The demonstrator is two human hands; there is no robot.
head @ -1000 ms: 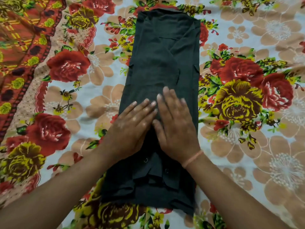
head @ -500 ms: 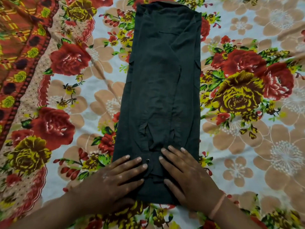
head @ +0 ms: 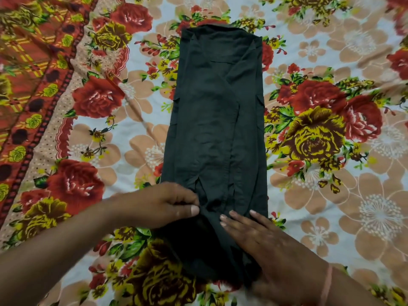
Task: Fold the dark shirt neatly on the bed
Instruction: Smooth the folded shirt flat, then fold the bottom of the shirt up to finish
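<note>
Since half a second ago: left hand (head: 161,206) went from flat to pinching the dark shirt (head: 217,133) near its 6 o'clock end; right hand (head: 262,237) stays flat, open, pressing cloth. Shirt lies as a long strip, 12 to 6, mid-bed. Sides look folded in; crosswise folds remain. Floral bedsheet (head: 331,195) bare at 3 and 9.

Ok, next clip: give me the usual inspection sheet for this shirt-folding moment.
Surface: bed sheet with a flower print, covering the whole view.
Job's things: dark shirt lying as a long narrow strip, sides folded in.
Clutter: nothing seen.
Grips: left hand pinches the shirt's near end; right hand lies flat on it, pink band at the wrist.
Cables: nothing seen.
Surroundings: red patterned border of the sheet at the left.
</note>
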